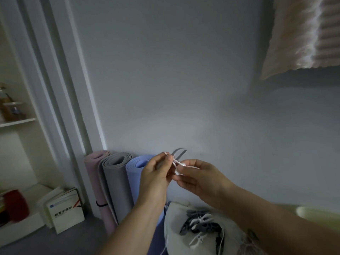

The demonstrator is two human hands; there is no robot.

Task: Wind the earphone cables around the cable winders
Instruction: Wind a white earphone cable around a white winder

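Both hands are raised in front of the wall. My left hand (156,173) pinches a grey cable winder (178,153) whose looped end sticks up above the fingers. A white earphone cable (176,165) runs between the hands, and my right hand (200,178) pinches it at its white earbud end. More of the thin white cable (166,242) hangs down below the left wrist. On a white round surface (173,214) below lies a pile of several grey, black and white cable winders (199,224).
Three rolled mats, pink (95,181), grey (117,184) and blue (137,181), stand against the wall. A white shelf (18,122) with books (64,210) and a red cup (15,207) is at the left. A ribbed beige cloth (301,34) hangs top right.
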